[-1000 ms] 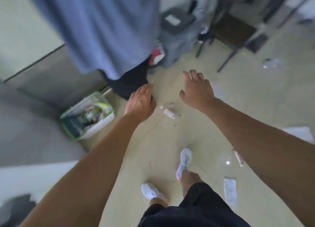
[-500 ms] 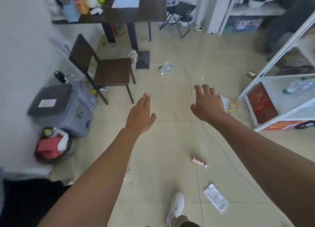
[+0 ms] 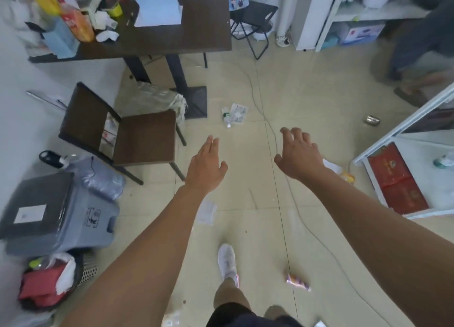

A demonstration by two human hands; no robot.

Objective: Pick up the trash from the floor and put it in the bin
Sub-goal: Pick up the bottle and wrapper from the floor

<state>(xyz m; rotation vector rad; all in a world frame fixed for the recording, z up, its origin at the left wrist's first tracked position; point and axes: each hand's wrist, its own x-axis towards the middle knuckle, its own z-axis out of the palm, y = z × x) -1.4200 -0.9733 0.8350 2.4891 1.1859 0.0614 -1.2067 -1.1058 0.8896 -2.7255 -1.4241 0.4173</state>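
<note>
Hovering: left hand and right hand both stretched out above the floor, holding nothing
Left hand: fingers straight and together, thumb out; palm down
Right hand: fingers spread and slightly bent; empty
Trash: pink wrapper on the tiles near the white shoe; paper slip beside the left forearm; bottle and clear packet ahead by the worktop foot; can near the white shelf
Bin: grey lidded bin at the left, near the chair; basket of red and white waste just beside it
Cable: runs along the floor between the hands
</note>
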